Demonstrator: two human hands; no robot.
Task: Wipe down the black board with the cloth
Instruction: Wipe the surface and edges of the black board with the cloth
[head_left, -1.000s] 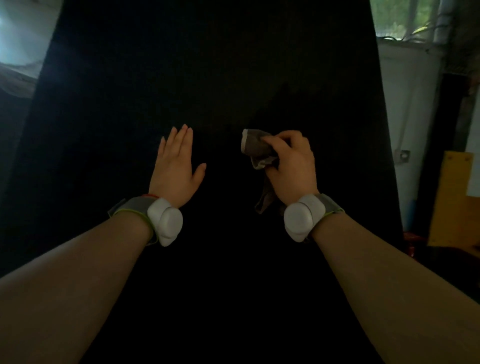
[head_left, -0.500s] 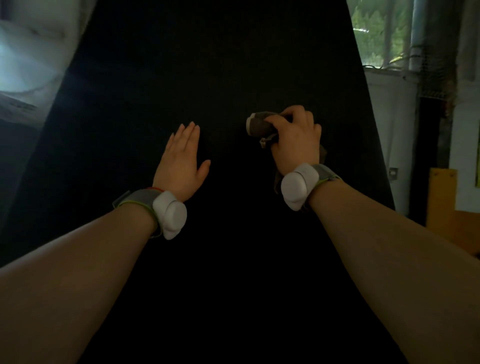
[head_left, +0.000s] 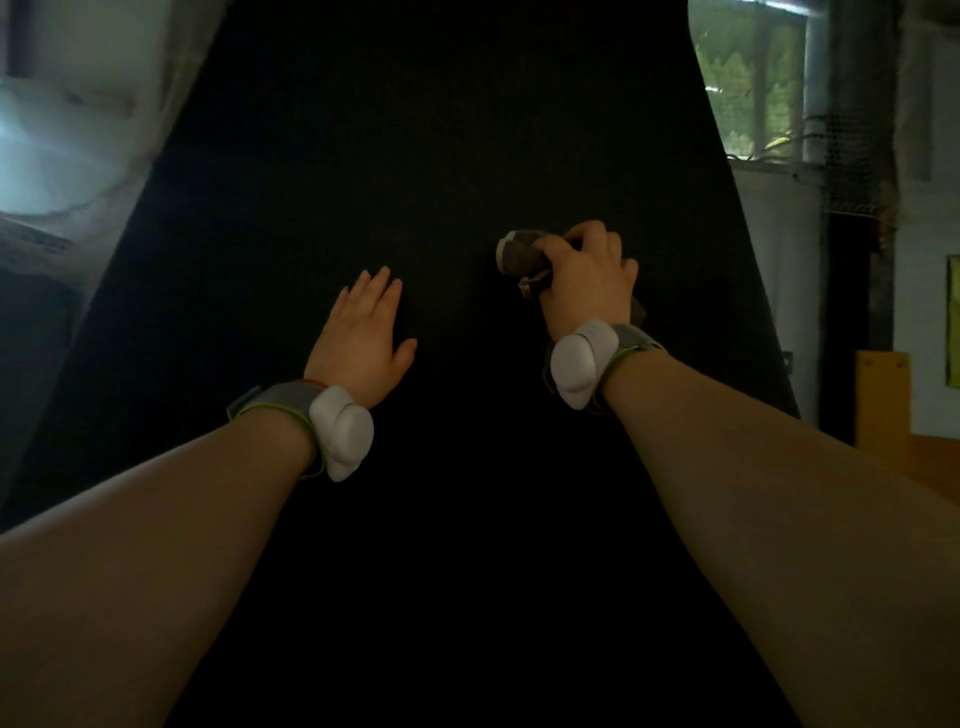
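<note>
Here the right hand (head_left: 584, 283) clenches the bunched cloth (head_left: 519, 254) against the black board (head_left: 441, 156), cloth protruding leftward toward the flat, released left hand (head_left: 363, 332).

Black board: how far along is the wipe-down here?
Done: the cloth is picked up, bunched in the curled fingers of the right hand. In hand: that hand holds it at the black board around mid-height, while the left hand lies flat on the board. Left: the surface is too dark to show wiped areas, so what remains cannot be told.
</note>
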